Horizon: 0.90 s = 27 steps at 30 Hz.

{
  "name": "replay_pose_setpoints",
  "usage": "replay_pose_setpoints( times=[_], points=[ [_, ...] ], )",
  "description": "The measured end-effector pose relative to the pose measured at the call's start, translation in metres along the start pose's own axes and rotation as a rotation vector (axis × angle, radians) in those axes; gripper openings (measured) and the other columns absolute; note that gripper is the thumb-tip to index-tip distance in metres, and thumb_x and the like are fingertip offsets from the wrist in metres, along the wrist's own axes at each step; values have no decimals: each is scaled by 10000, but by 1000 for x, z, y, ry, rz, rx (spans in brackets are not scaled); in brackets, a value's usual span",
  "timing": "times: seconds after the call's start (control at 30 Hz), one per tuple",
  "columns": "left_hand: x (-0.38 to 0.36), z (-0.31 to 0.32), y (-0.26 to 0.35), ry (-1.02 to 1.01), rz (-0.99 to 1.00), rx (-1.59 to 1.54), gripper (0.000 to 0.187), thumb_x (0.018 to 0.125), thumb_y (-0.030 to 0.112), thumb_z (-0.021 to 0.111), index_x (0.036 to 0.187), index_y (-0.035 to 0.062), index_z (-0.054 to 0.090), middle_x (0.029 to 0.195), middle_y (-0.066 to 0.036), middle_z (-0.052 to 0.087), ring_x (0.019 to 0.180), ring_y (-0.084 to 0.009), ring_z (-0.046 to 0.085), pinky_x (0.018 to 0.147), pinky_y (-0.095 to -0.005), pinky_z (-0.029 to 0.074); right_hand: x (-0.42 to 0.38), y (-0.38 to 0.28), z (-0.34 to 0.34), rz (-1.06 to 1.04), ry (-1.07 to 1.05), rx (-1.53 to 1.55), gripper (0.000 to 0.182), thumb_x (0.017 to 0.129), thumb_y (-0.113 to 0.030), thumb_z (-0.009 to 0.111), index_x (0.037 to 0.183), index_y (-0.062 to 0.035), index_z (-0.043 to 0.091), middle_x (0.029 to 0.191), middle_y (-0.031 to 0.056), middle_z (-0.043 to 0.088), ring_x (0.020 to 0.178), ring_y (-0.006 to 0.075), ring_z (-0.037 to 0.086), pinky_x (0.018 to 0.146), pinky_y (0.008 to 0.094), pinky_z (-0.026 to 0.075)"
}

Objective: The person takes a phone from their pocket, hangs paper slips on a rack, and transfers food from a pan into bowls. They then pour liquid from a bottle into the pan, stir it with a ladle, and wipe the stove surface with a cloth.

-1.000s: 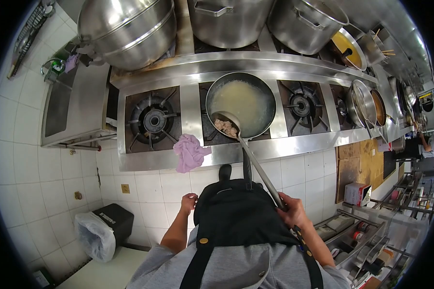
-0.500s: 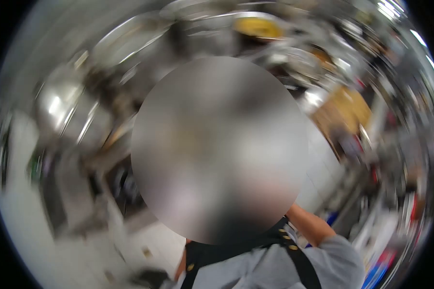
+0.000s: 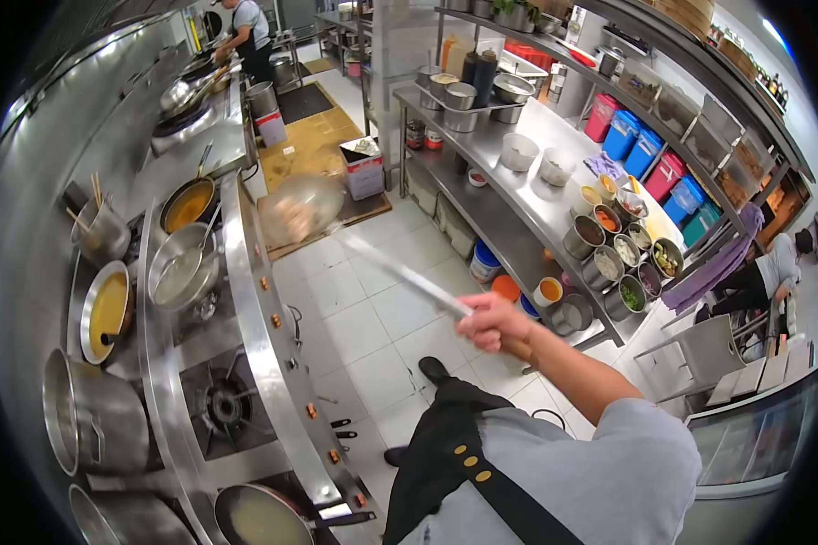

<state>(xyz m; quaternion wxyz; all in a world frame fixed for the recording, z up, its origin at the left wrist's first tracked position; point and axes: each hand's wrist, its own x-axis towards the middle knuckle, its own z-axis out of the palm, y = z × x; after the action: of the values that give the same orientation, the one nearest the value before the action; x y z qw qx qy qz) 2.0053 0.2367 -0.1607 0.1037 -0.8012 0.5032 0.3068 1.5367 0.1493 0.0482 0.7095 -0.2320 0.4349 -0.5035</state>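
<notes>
My right hand is closed round the long metal handle of a strainer, held out ahead over the tiled floor. Its round, see-through bowl is smeared by motion, and something pale pinkish-orange shows in it, too blurred to name. The bowl lies to the right of the stove in the picture, in front of an open square tin. My left hand is out of view.
Along the stove stand pans, a wok, a tall pot and a bare burner. A steel counter with several ingredient tins lies right. Farther off, one person works at the range; another is at far right.
The view has swung round and sharpened. The strainer in my right hand now shows; before, a large blurred disc covered the middle of the picture and hid the hand.
</notes>
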Motion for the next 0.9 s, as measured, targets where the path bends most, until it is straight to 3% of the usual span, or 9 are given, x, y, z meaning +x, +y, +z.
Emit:
replay_pose_setpoints(
  times=[0.27, 0.43, 0.5, 0.63, 0.7, 0.73, 0.77, 0.8, 0.9],
  points=[
    [59, 81, 149, 7, 218, -200, 610, 728, 299, 660, 1211, -45, 513, 1081, -277, 607, 1025, -380, 593, 867, -442, 475, 14, -123, -208, -400, 517, 116, 123, 814, 21, 584, 932, 14, 551, 613, -4, 454, 448, 61, 408, 390, 228, 339],
    [81, 150, 226, -62, 189, -189, 643, 720, 310, 666, 1226, -51, 503, 1108, -282, 598, 1051, -383, 583, 893, -444, 465, 32, -168, -348, -375, 927, -362, 108, 751, 38, 607, 719, -1, 511, 572, 34, 496, 445, 111, 501, 375, 269, 414],
    [89, 180, 239, -103, 169, -153, 656, 716, 315, 668, 1232, -54, 499, 1118, -284, 594, 1062, -384, 579, 903, -444, 461, 31, -170, -381, -318, 978, -400, 95, 732, -3, 620, 718, 9, 526, 577, 89, 549, 428, 159, 536, 376, 311, 425],
    [130, 218, 252, -94, 242, 48, 682, 710, 324, 673, 1243, -59, 490, 1139, -288, 587, 1083, -387, 570, 924, -446, 453, 30, -154, -423, -232, 1275, -1273, 242, 673, -84, 613, 880, 37, 578, 673, 204, 613, 626, 277, 655, 564, 396, 493],
    [173, 216, 288, 312, 487, 487, 695, 706, 328, 676, 1249, -62, 486, 1150, -290, 583, 1094, -389, 566, 934, -446, 448, 29, -143, -429, -429, 1320, -1381, 406, 702, -72, 618, 1088, 52, 586, 699, 142, 633, 572, 193, 633, 508, 323, 472],
    [184, 160, 341, -18, 322, 115, 752, 690, 306, 696, 1297, -67, 454, 1242, -294, 528, 1186, -397, 500, 1025, -448, 378, 27, -138, -429, -423, 1318, -1379, 406, 702, -72, 618, 1088, 52, 586, 699, 142, 633, 572, 193, 633, 508, 323, 472],
    [187, 120, 412, 35, 289, -115, 724, 696, 233, 704, 1291, -87, 445, 1229, -291, 538, 1180, -393, 507, 1021, -445, 382, 23, -135, -428, -431, 1270, -1198, 408, 731, -71, 609, 1121, 43, 568, 674, 115, 601, 532, 171, 599, 473, 316, 453],
    [196, 92, 478, 247, 467, -254, 607, 723, 153, 691, 1250, -75, 495, 1201, -266, 571, 1157, -362, 538, 1005, -436, 402, 20, -135, -423, -437, 1217, -1019, 412, 759, -69, 599, 1154, 34, 550, 650, 88, 569, 492, 149, 565, 437, 310, 434],
    [227, 23, 701, 163, 806, -488, 354, 766, 42, 639, 1115, -14, 621, 1008, -183, 664, 960, -286, 640, 825, -383, 505, 19, -146, -391, -385, 933, -193, 439, 791, -29, 556, 1223, 28, 504, 586, 34, 495, 425, 120, 474, 380, 274, 378]
  ],
)
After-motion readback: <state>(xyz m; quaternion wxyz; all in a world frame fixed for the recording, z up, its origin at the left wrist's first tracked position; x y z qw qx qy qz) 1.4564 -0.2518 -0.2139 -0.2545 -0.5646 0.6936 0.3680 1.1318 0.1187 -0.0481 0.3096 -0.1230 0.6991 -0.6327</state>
